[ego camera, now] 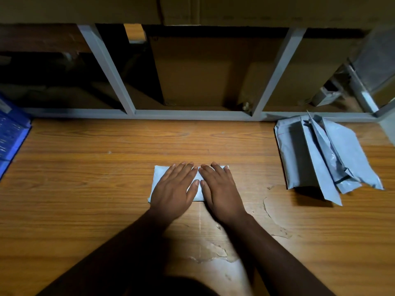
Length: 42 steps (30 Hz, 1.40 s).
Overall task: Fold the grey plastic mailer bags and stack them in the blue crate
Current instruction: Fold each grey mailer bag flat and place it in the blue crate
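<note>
A folded grey mailer bag lies flat at the middle of the wooden table. My left hand and my right hand both rest palm down on it, side by side, fingers spread and pointing away from me. They cover most of the bag. A loose pile of unfolded grey mailer bags sits at the far right of the table. The blue crate shows only partly at the left edge of the view.
The wooden table has peeled, worn patches near its front. A grey metal shelf frame runs along the table's back edge, with cardboard boxes behind it.
</note>
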### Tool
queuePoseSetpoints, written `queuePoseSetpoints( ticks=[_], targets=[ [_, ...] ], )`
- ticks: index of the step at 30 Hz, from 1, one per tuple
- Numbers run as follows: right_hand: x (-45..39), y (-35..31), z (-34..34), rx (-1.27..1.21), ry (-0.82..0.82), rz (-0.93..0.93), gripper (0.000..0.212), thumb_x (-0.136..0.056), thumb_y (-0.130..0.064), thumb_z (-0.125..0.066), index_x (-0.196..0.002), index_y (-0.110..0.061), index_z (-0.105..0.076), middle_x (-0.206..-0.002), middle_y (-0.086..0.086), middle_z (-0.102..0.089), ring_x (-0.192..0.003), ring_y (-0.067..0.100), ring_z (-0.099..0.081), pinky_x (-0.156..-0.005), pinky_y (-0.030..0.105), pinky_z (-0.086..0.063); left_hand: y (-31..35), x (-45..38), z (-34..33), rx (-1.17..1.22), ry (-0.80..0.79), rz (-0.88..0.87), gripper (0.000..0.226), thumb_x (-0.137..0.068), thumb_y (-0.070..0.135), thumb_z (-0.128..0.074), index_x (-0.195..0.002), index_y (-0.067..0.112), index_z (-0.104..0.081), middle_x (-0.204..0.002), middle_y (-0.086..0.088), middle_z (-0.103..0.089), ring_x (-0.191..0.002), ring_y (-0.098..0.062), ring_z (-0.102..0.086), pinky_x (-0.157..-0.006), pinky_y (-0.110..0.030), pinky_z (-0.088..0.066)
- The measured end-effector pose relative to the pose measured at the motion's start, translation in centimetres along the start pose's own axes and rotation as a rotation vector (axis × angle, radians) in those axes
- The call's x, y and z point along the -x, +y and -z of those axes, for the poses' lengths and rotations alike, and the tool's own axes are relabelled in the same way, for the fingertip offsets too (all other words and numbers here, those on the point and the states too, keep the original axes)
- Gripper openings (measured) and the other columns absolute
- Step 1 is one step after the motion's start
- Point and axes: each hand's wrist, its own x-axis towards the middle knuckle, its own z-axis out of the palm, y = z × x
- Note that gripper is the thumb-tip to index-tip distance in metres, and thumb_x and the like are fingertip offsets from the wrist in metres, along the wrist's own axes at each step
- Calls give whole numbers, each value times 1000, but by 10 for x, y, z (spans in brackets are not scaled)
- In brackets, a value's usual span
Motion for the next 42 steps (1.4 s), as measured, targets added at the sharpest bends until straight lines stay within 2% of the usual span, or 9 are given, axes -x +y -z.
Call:
queuePoseSetpoints(
  ticks=[5, 12, 18, 20, 24, 28, 31, 36, 42],
  targets=[
    [-2, 1, -3, 0, 33, 7, 44, -109, -33, -35, -147, -19, -54, -150, -3, -54, -147, 26, -38, -126, 48, -18, 2, -2, -11, -14, 98, -2, 43, -106, 34, -41, -137, 16, -65, -143, -3, -62, -133, -22, -57, -119, -42, -36],
    [-5, -1, -6, 101, 2, 20, 45, -110, -31, -32, -148, -18, -51, -154, -2, -50, -149, 29, -35, -124, 50, -20, 4, -2, -15, -36, 217, -11, 39, -103, 30, -49, -134, 14, -67, -141, -4, -64, -128, -25, -61, -110, -42, -46],
    [-2, 0, -1, 43, -5, 1, 45, -110, -33, -32, -147, -20, -54, -152, -5, -53, -148, 25, -37, -125, 48, -20, 6, -1, -7, 3, 109, 15, 42, -105, 33, -45, -136, 14, -65, -146, -3, -60, -133, -22, -57, -116, -41, -39],
    [-2, -1, 6, 41, 11, 2, 44, -109, -34, -34, -143, -20, -57, -150, -5, -55, -146, 24, -40, -122, 51, -25, 3, 0, 1, 63, 77, 26, 45, -106, 36, -42, -138, 11, -64, -149, -5, -57, -139, -21, -52, -121, -40, -33],
    [-12, -23, 17, 89, 70, 101, 42, -107, -30, -39, -142, -16, -58, -150, 1, -57, -143, 26, -45, -121, 52, -28, -11, 9, 18, 84, 80, 128, 49, -108, 34, -33, -133, 12, -69, -143, -5, -63, -139, -24, -52, -121, -44, -33],
    [-24, -39, -6, 154, -6, 96, 48, -107, -32, -35, -148, -13, -53, -155, 6, -52, -146, 30, -42, -121, 53, -29, -23, 18, 14, 54, 21, 119, 55, -110, 38, -25, -147, 11, -56, -154, -5, -51, -149, -22, -39, -123, -47, -28],
    [-23, -34, -19, 238, -24, 70, 50, -109, -33, -31, -149, -12, -52, -155, 8, -51, -145, 33, -43, -120, 53, -30, -26, 21, 4, 108, 58, 103, 54, -112, 36, -25, -149, 8, -53, -158, -7, -46, -153, -22, -32, -124, -51, -25],
    [-28, -32, -23, 270, -8, 99, 49, -109, -32, -32, -148, -10, -53, -154, 8, -52, -145, 34, -43, -121, 52, -28, -27, 18, -10, 121, 163, 85, 50, -111, 30, -30, -140, 3, -60, -149, -12, -56, -145, -30, -44, -122, -53, -30],
    [-30, -27, -28, 251, 1, 122, 49, -107, -32, -34, -146, -10, -57, -152, 8, -55, -143, 33, -47, -120, 51, -32, -26, 17, -11, 83, 152, 82, 47, -107, 24, -37, -139, 1, -61, -143, -14, -60, -140, -34, -50, -117, -55, -37]
  ],
)
